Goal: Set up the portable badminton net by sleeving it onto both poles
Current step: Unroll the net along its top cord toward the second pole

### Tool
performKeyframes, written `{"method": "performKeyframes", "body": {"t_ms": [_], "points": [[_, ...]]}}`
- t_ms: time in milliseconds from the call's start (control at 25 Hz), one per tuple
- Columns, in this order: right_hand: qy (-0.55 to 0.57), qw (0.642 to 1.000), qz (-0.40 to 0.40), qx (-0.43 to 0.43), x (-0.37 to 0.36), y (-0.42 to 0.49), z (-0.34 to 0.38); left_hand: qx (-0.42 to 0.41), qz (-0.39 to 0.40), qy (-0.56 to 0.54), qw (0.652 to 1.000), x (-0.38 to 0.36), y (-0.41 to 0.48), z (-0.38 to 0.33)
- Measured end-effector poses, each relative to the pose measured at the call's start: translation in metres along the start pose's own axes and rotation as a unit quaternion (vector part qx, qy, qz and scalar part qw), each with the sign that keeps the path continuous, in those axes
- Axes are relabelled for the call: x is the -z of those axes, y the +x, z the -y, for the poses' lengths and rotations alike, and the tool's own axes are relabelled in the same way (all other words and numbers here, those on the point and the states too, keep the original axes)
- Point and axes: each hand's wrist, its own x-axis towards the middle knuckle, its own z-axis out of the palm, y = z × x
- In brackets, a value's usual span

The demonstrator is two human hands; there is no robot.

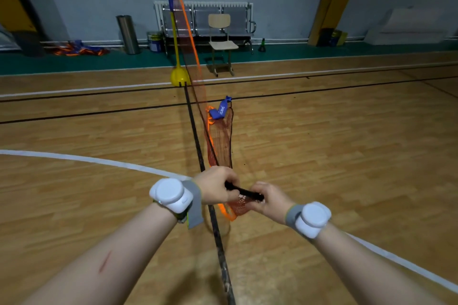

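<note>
The wooden court floor (347,156) fills most of the frame. Across it runs the orange net (220,141), sloping down from the upper middle of the picture to our hands at lower centre. Its far end is already sleeved on the yellow pole (175,39), which stands on its weighted base at the court's edge.

At lower centre, our left hand (215,187) is curled round one end of a short black rod (244,190). Our right hand (266,202) grips the other end and pinches a bunch of mesh against it. The free blue sleeve (219,112) lies on the floor in the middle of the frame, well apart from both hands.

We see three risks:
- **Wrong part of the net:** we are working the rod against mesh, not at the sleeve opening, so its tip may catch in the netting.
- **Tipping the pole:** a hard pull toward us could drag or tip the yellow pole, since the net ties us to it.
- **A twisted net:** the slack on the floor looks folded, so a twist could get locked in.
</note>
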Motion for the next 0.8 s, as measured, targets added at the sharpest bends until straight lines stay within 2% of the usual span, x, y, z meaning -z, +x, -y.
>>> {"method": "performKeyframes", "body": {"t_ms": [200,320,440,600,800], "points": [[0.0,0.996,0.064,-0.054,-0.006,-0.006,-0.019,0.02,-0.063,-0.052,0.996,0.004,-0.023,-0.025],[-0.011,0.996,0.056,-0.065,-0.006,-0.02,-0.036,0.034,-0.128,-0.088,0.987,0.014,-0.042,-0.038],[0.018,0.998,0.026,-0.045,0.002,-0.037,-0.043,0.06,-0.17,-0.068,0.981,0.014,-0.054,-0.034],[0.04,0.999,-0.011,0.019,0.011,-0.064,-0.025,0.082,-0.127,-0.021,0.988,-0.016,-0.06,-0.03],[0.018,0.994,-0.043,0.101,0.005,-0.09,-0.001,-0.014,-0.071,-0.054,0.996,-0.057,-0.052,-0.063]]}}
